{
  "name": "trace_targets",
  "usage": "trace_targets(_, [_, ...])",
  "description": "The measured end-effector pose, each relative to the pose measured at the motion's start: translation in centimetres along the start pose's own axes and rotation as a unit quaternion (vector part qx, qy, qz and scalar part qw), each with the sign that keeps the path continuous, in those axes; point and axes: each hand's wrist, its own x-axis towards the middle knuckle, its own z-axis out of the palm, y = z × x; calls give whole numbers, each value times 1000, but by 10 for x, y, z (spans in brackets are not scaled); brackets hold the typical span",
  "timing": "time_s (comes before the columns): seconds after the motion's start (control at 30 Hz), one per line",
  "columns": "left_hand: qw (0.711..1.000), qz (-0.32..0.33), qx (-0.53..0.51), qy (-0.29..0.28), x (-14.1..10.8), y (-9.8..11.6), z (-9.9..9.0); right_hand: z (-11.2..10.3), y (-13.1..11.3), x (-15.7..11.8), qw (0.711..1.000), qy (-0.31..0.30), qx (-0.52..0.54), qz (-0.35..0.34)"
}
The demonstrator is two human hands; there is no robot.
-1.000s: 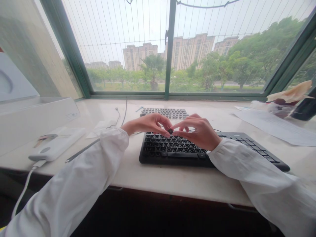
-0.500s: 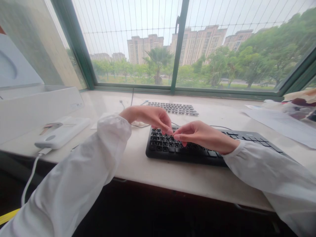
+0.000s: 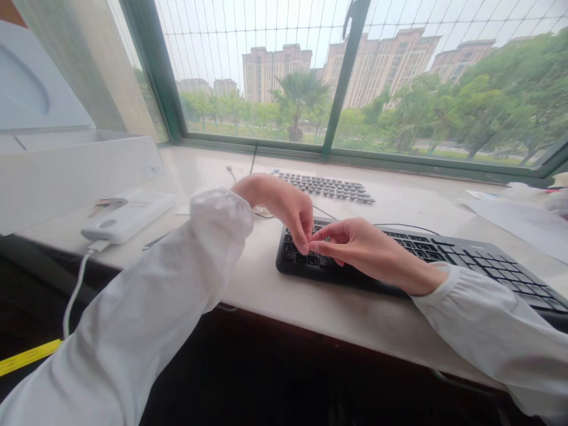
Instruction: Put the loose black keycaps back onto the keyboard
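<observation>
Holding left hand [image 3: 288,207] and right hand [image 3: 361,248] together, fingertips touching over the left end of a black keyboard [image 3: 510,272] on a pale, shiny desk [image 3: 266,290]. Can't tell about anything tiny pinched between, tbh. Seeing rows of keycaps [image 3: 328,186] beyond, white device [image 3: 133,222] and white box [image 3: 89,177] off left, papers [image 3: 519,225] right, all by a green-framed window [image 3: 344,94] facing trees [image 3: 483,106] and high-rises [image 3: 390,65].

Pale daylight comes through a wide window [image 3: 266,71] in a green frame [image 3: 339,89], with thin bars across its panes. Outside stand trees [image 3: 483,100] and tall beige apartment blocks [image 3: 386,65] under a whitish sky [image 3: 199,29]. A beige wall [image 3: 89,65] flanks the left; below runs a light, smooth bench [image 3: 355,313], the space beneath it dark.
</observation>
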Motion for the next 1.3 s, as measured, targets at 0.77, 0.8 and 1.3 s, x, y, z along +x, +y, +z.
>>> trace_targets(0.77, [999,-19,-30,-10,0,-2,2,12,-1,-1,998,10,-48,-38])
trace_targets(0.8, [999,-18,-20,-17,0,-2,2,12,-1,-1,998,14,-52,-40])
trace_targets(1.3, [1000,-17,-16,-2,1,0,4,18,-6,-4,990,71,-112,-49])
